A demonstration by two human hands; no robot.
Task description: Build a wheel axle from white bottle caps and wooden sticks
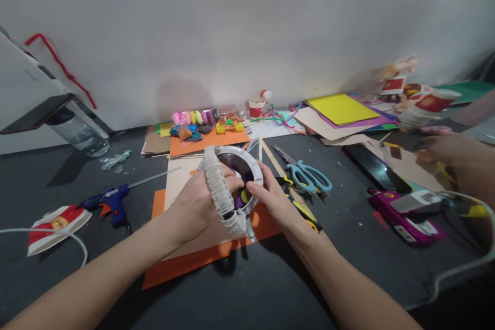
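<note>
Small round basket point(257, 166), pale-rimmed and dark inside, was held between both hands above flat cream paper point(201, 245) and an orange sheet point(158, 273). Its arched handle point(217, 191) looked rough, bound in whitish wrapping. Right hand point(274, 195) gripped the wall, thumb at the rim. Left hand point(195, 205) curled fingers into the mouth; whether they pinched anything, could not tell. Loop-handled blue scissors point(308, 176) lay near.

We take this for a craft workshop: a dark worktable point(247, 299) carries a glue gun point(115, 201), scissors point(297, 166), yellow sheet point(342, 108) and orange sheet point(174, 269)
</note>
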